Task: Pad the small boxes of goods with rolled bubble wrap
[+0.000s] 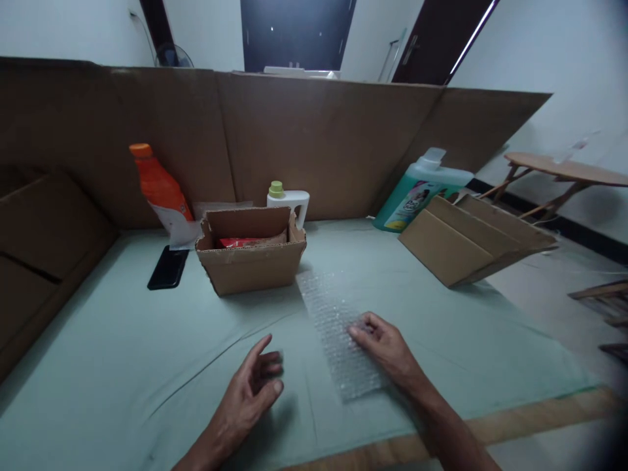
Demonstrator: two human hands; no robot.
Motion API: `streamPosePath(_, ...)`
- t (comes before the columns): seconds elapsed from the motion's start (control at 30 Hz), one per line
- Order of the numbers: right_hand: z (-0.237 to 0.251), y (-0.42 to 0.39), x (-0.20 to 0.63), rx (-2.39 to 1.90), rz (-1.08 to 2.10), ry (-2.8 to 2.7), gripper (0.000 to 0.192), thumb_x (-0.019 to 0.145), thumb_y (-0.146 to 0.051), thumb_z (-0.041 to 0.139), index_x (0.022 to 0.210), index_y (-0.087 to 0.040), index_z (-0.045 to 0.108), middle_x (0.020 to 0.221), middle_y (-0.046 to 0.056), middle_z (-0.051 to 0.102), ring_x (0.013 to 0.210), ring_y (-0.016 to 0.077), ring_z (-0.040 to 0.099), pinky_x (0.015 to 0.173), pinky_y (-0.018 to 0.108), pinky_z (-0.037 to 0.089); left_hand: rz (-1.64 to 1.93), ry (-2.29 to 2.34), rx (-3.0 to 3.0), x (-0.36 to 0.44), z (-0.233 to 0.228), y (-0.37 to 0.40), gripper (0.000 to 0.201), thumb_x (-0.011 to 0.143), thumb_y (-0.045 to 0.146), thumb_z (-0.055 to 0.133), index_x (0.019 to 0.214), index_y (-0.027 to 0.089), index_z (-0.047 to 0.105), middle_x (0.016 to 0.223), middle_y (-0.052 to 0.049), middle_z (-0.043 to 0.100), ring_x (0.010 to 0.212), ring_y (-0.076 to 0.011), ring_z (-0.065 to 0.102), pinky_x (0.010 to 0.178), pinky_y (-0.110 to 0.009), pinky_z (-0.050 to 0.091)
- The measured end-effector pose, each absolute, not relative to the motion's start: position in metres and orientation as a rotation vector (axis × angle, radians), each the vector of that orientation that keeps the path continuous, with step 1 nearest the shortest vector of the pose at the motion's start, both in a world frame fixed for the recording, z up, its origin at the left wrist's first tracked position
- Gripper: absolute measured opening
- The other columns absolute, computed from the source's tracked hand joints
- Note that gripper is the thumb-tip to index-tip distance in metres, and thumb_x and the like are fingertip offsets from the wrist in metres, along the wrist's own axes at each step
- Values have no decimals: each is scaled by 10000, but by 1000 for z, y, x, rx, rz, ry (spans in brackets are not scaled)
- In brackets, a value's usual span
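Bubble wrap [338, 330] lies flat on the pale green surface [122, 340], running from the open cardboard box [251, 258] toward the near edge. The right hand [383, 343] rests on the strip, fingers curled down onto it without gripping. The left hand [252, 386] hovers beside it, loosely open and holding nothing. A black phone [168, 267] lies left of the box.

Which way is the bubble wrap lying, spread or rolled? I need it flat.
Spread flat: the bubble wrap lies as one strip on the cloth, right hand resting on it.
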State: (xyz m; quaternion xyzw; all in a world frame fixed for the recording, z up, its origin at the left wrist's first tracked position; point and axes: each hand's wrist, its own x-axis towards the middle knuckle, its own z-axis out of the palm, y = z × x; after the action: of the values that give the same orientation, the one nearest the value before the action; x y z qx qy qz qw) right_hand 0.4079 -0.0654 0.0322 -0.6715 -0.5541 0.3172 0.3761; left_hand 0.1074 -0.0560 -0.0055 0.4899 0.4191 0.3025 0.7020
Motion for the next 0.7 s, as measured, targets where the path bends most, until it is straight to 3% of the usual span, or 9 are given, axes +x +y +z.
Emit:
streamPosePath(0.07, 37, -82, 393, -1590, 1097, -1359, 326, 843, -519, 599, 745, -231, 482, 679, -35, 484, 638, 148, 488, 592, 252, 400, 729, 872, 925, 118, -2, -59, 1157, 714, 587, 781, 1589, 185, 140, 1363, -221, 576, 1169, -302, 629, 964, -443, 520)
streamPosePath(0.13, 40, -90, 382, -1496, 1326, -1430, 316, 831, -513, 624, 767, -221, 520, 689, -31, 503, 644, 147, 488, 594, 251, 388, 806, 868, 810, 122, 0, -57, 1214, 694, 599, 788, 1592, 175, 88, 1271, -191, 625, 1077, -272, 655, 915, -407, 521)
streamPosePath(0.23, 44, -82, 370, -1429, 1396, -1710, 238, 829, -430, 628, 759, -209, 572, 704, -19, 560, 654, 150, 509, 598, 252, 383, 859, 981, 871, 112, 2, -51, 1046, 713, 554, 764, 1539, 135, 277, 1015, -93, 685, 889, -204, 655, 820, -324, 500)
streamPosePath(0.33, 46, -51, 356, -1446, 1123, -2001, 90, 779, -285, 649, 733, -217, 613, 686, -23, 611, 641, 155, 545, 588, 252, 394, 920, 1252, 1194, 89, -3, -49, 741, 762, 471, 688, 1384, 110, 508, 839, -23, 631, 765, -166, 599, 717, -279, 468)
streamPosePath(0.37, 46, -39, 351, -1450, 1034, -2043, 35, 761, -253, 657, 761, -224, 638, 704, -19, 638, 657, 163, 566, 604, 260, 412, 930, 1354, 1313, 79, -6, -50, 676, 777, 455, 651, 1348, 110, 542, 805, -10, 614, 736, -163, 583, 696, -280, 462)
streamPosePath(0.43, 45, -17, 345, -1464, 893, -2031, 106, 756, -232, 660, 861, -234, 677, 828, 16, 703, 773, 201, 618, 693, 301, 460, 879, 1529, 1520, 57, -11, -50, 644, 787, 437, 595, 1346, 120, 552, 748, 8, 603, 675, -167, 567, 669, -296, 462)
streamPosePath(0.53, 42, 9, 349, -1506, 723, -1915, 169, 826, -290, 601, 963, -226, 677, 1035, 82, 719, 966, 256, 631, 815, 381, 489, 777, 1704, 1719, 24, -9, -41, 659, 780, 461, 589, 1361, 154, 546, 833, -21, 667, 678, -189, 601, 675, -335, 489)
streamPosePath(0.7, 29, 55, 362, -1585, 653, -1683, 458, 809, -396, 604, 1218, -189, 593, 1234, 150, 677, 990, 273, 672, 743, 375, 533, 1010, 1662, 1770, 19, 18, 31, 671, 805, 461, 606, 1404, 186, 479, 1270, -140, 620, 1058, -266, 639, 809, -387, 542)
